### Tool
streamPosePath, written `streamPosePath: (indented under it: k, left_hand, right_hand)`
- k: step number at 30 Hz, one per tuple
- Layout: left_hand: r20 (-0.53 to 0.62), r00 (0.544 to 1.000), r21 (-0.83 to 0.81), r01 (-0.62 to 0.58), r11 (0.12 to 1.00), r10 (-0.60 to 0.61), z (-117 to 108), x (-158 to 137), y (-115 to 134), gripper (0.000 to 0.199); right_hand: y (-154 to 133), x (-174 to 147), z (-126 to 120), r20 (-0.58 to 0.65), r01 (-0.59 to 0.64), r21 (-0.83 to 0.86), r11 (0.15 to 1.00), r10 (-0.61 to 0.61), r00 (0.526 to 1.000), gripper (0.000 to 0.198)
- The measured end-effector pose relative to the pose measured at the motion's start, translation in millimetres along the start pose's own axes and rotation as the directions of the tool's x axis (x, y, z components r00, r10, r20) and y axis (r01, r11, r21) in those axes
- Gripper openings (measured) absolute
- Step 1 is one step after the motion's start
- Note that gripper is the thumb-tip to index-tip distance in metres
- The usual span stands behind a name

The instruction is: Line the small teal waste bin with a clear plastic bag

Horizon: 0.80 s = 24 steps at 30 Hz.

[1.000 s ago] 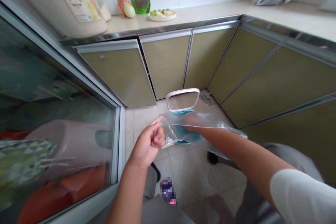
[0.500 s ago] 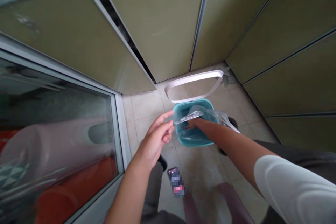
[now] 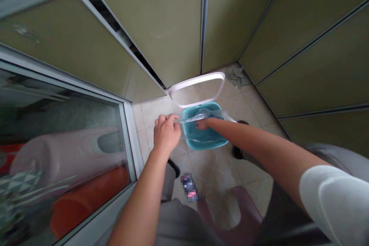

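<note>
Clear, thin plastic film, forming a crumpled bag (image 3: 201,114), lies across the mouth of a teal plastic bin (image 3: 207,147) with rounded corners and reaches down inside it. The bin stands on beige floor tiles (image 3: 207,167). A white, rounded-rectangular plastic frame (image 3: 198,78) stands raised at the far side of the bin, meeting its rim.

Left hand (image 3: 167,132): back uppermost, fingers bent, pinching the near-left end of the film just beside the bin's left rim. Right hand (image 3: 203,123): lowered into the bin's mouth, with film on the far side of the wrist and more film below it. Whether its fingers close on the film cannot be determined. A white fabric sleeve (image 3: 331,200) covers the upper right arm.

Surroundings: olive cabinet panels (image 3: 161,15) with metal edging enclose the far and right sides; a dark gap shows beside the leftmost panel. A crumpled grey-green item (image 3: 238,76), material unclear, lies in the floor corner. A black shoe (image 3: 238,153) is just beside the bin, under the right forearm. A pixelated dark object (image 3: 189,186) with a pink patch lies nearer the wearer. At left, behind a grey-framed glass panel (image 3: 130,146), are a pale pink rounded container (image 3: 77,153) and an orange rounded object (image 3: 89,198).
</note>
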<state>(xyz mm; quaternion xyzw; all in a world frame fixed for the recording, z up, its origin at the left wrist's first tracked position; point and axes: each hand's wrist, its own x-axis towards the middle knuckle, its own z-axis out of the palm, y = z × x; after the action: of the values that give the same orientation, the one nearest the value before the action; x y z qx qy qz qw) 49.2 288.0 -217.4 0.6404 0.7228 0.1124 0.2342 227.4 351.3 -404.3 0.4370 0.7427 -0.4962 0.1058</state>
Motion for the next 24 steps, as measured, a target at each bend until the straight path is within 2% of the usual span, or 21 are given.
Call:
streamPosePath:
  k: [2,4,5,7,9,11,15,19,24]
  left_hand:
    - [-0.155,0.984,0.224,-0.05,0.973,0.086,-3.8,-10.1,12.3,0.027]
    - [-0.181,0.962,0.311,-0.142,0.94,0.206,-2.7,-19.6,20.9,0.029]
    - [-0.131,0.952,0.317,-0.224,0.921,0.277,0.5,-23.4,22.4,0.03]
    - [0.052,0.914,0.28,-0.401,0.872,0.403,12.4,-29.2,18.3,0.033]
    - [0.234,0.858,0.234,-0.505,0.831,0.456,29.2,-33.1,6.4,0.036]
    - [0.326,0.846,0.251,-0.508,0.824,0.423,46.1,-36.6,-9.4,0.039]
    - [0.351,0.888,0.367,-0.422,0.829,0.297,65.3,-42.9,-37.6,0.041]
    - [0.313,0.917,0.402,-0.364,0.84,0.247,67.1,-46.2,-53.7,0.026]
    - [0.353,0.882,0.332,-0.43,0.84,0.312,71.2,-49.6,-67.1,0.017]
  right_hand:
    - [-8.1,-21.3,-9.9,0.038,0.005,-0.109,0.994,-0.001,0.999,0.022]
    - [-10.6,-49.8,-20.3,0.023,0.031,-0.166,0.986,-0.028,0.999,0.028]
    - [-9.6,-66.3,-25.3,0.003,0.033,-0.194,0.98,-0.033,0.999,0.03]
    - [-3.8,-101.3,-33.4,-0.047,0.001,-0.259,0.966,-0.014,0.999,0.034]
    - [5.6,-135.3,-37.0,-0.088,-0.04,-0.323,0.946,0.013,0.996,0.038]
    - [16.3,-163.8,-34.8,-0.114,-0.083,-0.379,0.922,0.043,0.993,0.041]
    - [34.6,-197.5,-19.2,-0.155,-0.127,-0.412,0.902,0.068,0.986,0.045]
    - [41.8,-205.4,-5.6,-0.212,-0.137,-0.409,0.902,0.052,0.976,0.033]
    - [44.2,-203.4,6.4,-0.218,-0.154,-0.41,0.899,0.067,0.974,0.019]
